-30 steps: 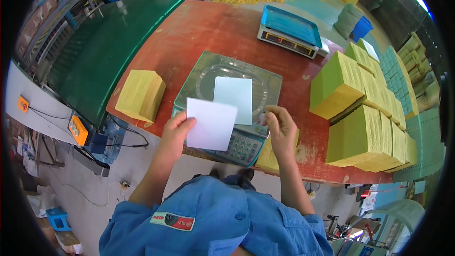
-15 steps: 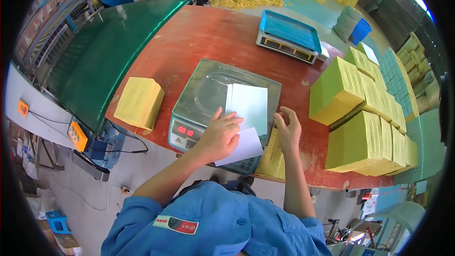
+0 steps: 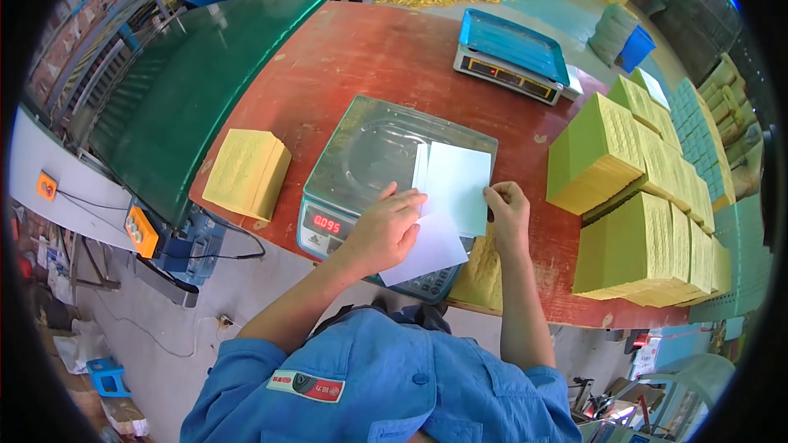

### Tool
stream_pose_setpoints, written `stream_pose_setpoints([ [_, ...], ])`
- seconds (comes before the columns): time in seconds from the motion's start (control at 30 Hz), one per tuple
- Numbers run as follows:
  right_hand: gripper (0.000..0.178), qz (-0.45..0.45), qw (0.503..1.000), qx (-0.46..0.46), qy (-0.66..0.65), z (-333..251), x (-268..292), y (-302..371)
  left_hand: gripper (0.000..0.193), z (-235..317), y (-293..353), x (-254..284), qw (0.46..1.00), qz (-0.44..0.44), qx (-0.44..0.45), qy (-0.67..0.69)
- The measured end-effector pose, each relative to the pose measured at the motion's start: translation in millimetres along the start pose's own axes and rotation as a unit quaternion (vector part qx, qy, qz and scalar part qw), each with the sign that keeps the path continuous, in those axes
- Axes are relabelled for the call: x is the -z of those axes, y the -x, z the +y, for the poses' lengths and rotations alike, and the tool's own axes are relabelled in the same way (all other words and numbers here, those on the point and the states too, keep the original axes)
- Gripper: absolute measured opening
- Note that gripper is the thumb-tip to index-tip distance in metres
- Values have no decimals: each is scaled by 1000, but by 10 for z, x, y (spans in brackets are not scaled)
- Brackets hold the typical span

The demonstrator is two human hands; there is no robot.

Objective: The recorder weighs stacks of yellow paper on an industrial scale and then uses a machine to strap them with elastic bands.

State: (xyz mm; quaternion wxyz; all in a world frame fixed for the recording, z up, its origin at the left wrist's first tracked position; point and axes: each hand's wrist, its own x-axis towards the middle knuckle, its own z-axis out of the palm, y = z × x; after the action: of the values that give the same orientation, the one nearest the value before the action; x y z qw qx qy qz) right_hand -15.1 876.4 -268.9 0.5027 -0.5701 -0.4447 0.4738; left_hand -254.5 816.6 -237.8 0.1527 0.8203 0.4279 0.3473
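A pale, bluish-white stack of paper sheets (image 3: 461, 184) lies on the glossy plate of a digital scale (image 3: 361, 143). A loose white sheet (image 3: 431, 253) sits askew over the scale's keypad, overlapping the stack's near end. My left hand (image 3: 382, 231) rests at the left edge of the sheets, its fingers stretched out and its thumb over the loose sheet. At the stack's right edge my right hand (image 3: 510, 215) pinches with thumb and forefinger; its other fingers are curled. Partly behind the scale's near right corner lies a yellow paper stack (image 3: 478, 275).
One yellow paper block (image 3: 246, 174) stands left of the scale on the red table (image 3: 345, 49). Several yellow stacks (image 3: 636, 246) fill the table's right side. A second scale (image 3: 510, 53) with a blue tray stands at the back. The green conveyor belt (image 3: 164, 98) runs along the left.
My right hand has gone from open fingers beside the stack to a pinch at its edge. The loose sheet has shifted slightly under my left hand. The scale's red display reads differently.
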Motion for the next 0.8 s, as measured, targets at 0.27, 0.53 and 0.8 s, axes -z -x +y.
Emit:
stream_pose_setpoints([
  [0.27, 17, -3, 996, 6, 92, -19, -24, 40, 11, 39, -66, 6, 999, -10, -6, -41],
  [0.53, 11, -2, 998, 28, -49, 137, 167, 107, 27, 14, -17, -67, 997, 17, -23, -70],
  [0.8, 4, 36, 974, 21, -222, 134, 399, 471, 27, 251, 186, 389, 990, 122, 58, 46],
])
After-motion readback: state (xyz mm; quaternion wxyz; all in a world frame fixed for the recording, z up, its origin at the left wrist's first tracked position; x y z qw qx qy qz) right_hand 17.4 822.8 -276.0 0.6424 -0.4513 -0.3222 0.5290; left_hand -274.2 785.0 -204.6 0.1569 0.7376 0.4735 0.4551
